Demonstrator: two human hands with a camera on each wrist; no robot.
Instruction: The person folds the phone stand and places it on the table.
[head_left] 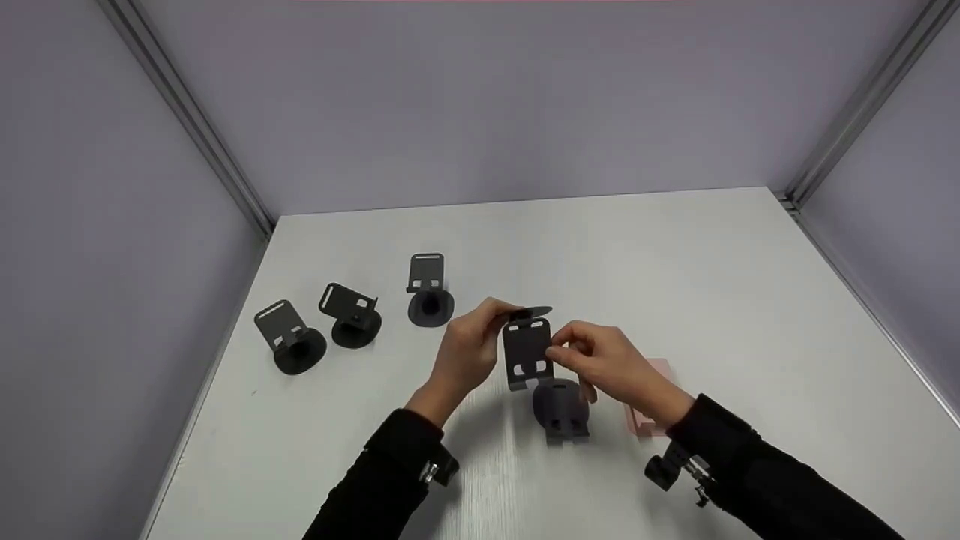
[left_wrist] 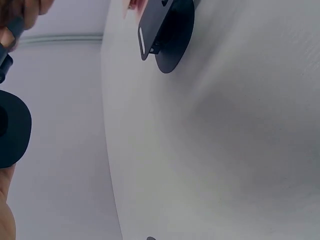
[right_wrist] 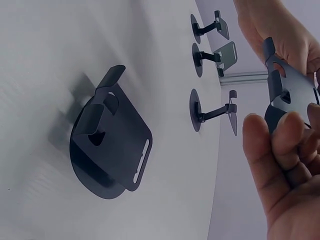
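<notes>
Both hands hold one black metal phone stand (head_left: 527,352) above the middle of the white table (head_left: 675,270). My left hand (head_left: 495,322) grips its top end, where the round base (left_wrist: 12,127) sits. The right hand (head_left: 574,352) pinches the right edge of its slotted plate (right_wrist: 292,87). Directly below, a second stand (head_left: 561,409) lies folded flat on the table, also seen as the folded stand (right_wrist: 110,145) and the folded stand (left_wrist: 167,32) in the wrist views.
Three more black stands (head_left: 292,345), (head_left: 352,319), (head_left: 429,296) stand upright in a row at the left of the table. A pale pink patch (head_left: 652,405) shows beside my right wrist. Grey walls close in the table on three sides.
</notes>
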